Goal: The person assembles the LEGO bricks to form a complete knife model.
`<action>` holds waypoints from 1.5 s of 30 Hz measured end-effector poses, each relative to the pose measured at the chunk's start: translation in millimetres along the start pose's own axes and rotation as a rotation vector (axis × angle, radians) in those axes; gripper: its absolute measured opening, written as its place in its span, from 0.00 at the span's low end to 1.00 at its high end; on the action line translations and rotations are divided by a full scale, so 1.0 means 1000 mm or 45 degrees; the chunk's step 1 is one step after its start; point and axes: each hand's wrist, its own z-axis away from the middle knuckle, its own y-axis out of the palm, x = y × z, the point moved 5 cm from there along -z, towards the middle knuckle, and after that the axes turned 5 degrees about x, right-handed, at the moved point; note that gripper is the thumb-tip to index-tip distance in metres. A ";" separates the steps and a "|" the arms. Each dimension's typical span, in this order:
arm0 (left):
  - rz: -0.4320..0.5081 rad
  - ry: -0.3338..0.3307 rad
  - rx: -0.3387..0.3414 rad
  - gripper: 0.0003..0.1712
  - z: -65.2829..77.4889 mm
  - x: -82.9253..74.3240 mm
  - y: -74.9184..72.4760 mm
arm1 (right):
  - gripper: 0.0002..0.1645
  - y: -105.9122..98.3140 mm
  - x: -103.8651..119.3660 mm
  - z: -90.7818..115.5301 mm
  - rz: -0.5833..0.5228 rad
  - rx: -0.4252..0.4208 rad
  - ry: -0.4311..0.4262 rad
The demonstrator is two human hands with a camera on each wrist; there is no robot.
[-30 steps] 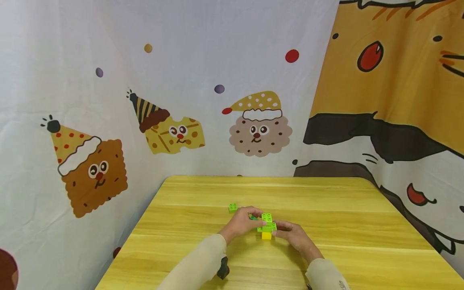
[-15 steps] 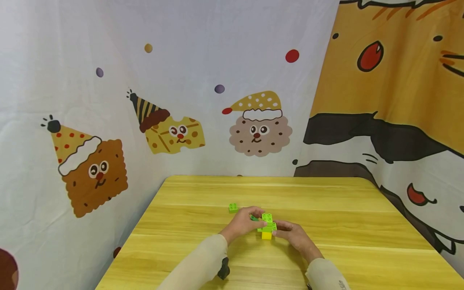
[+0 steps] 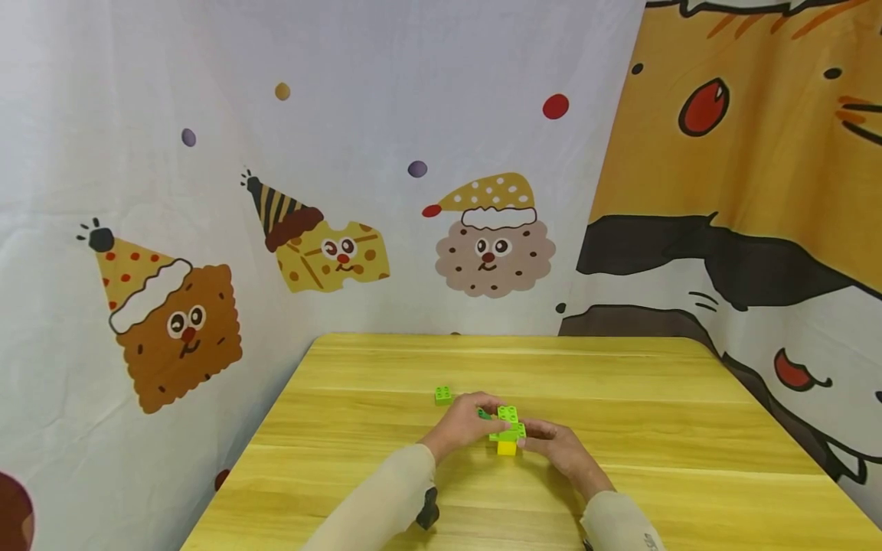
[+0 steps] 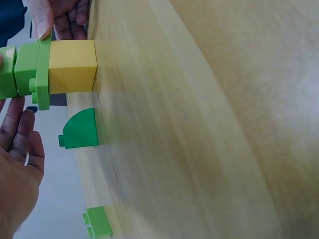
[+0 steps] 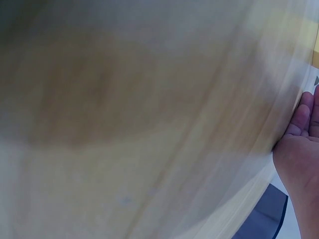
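A stack of toy building bricks stands on the table. At its base is a yellow brick [image 3: 506,448], with a wider, thin light-green brick [image 4: 43,74] over it. Two light-green bricks top the stack, the uppermost green brick [image 3: 507,413] showing its studs. My left hand [image 3: 463,419] grips the upper green bricks from the left with thumb and fingers. From the right, my right hand [image 3: 561,448] holds the thin green brick's end, thumb on its near side. Only part of the right hand [image 5: 304,139] enters the right wrist view.
A dark-green curved brick [image 4: 82,129] lies beside the stack, partly behind my left hand in the head view. Farther left sits a loose light-green brick [image 3: 443,396]. The wooden table [image 3: 372,367] meets a printed cloth [image 3: 386,115] behind.
My left hand has shifted very slightly to the right, with its thumb staying on the stack. The right hand and the bricks look still.
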 end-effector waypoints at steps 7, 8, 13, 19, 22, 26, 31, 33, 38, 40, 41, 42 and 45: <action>-0.029 0.008 0.024 0.18 -0.003 0.001 0.000 | 0.32 0.000 0.000 0.000 0.010 -0.023 0.020; -0.034 0.013 0.025 0.18 -0.003 0.001 0.000 | 0.32 0.000 -0.001 0.000 0.013 -0.026 0.020; -0.051 0.031 0.025 0.17 -0.004 0.000 0.000 | 0.33 0.000 -0.002 -0.001 0.020 -0.035 0.025; -0.087 0.054 0.011 0.17 -0.004 0.001 0.001 | 0.33 0.000 -0.001 0.000 0.020 -0.036 0.019; -0.092 0.080 0.003 0.17 -0.004 0.002 0.002 | 0.32 0.000 0.000 0.000 0.018 -0.033 0.015; -0.082 0.088 -0.004 0.15 -0.004 0.004 0.002 | 0.32 0.000 0.000 0.001 0.023 -0.028 0.013; -0.062 0.079 0.004 0.15 -0.002 0.005 0.002 | 0.32 0.000 0.000 0.002 0.027 -0.019 0.012; -0.041 0.079 0.005 0.16 -0.001 0.006 0.002 | 0.32 0.000 -0.001 0.002 0.026 -0.018 0.010; 0.026 0.066 0.003 0.19 0.001 0.005 0.001 | 0.33 0.000 0.000 0.002 0.015 -0.009 -0.002; 0.054 0.056 0.006 0.20 0.003 0.005 0.000 | 0.33 0.000 0.001 0.001 0.013 -0.006 -0.006; 0.066 0.045 0.005 0.21 0.003 0.005 -0.001 | 0.33 0.000 0.001 0.001 0.011 -0.006 -0.006; 0.074 0.038 0.005 0.21 0.004 0.006 -0.001 | 0.33 0.000 0.001 0.002 0.009 -0.005 -0.005; 0.094 0.014 0.004 0.20 0.005 0.008 -0.002 | 0.34 0.000 0.001 0.002 0.014 0.007 -0.010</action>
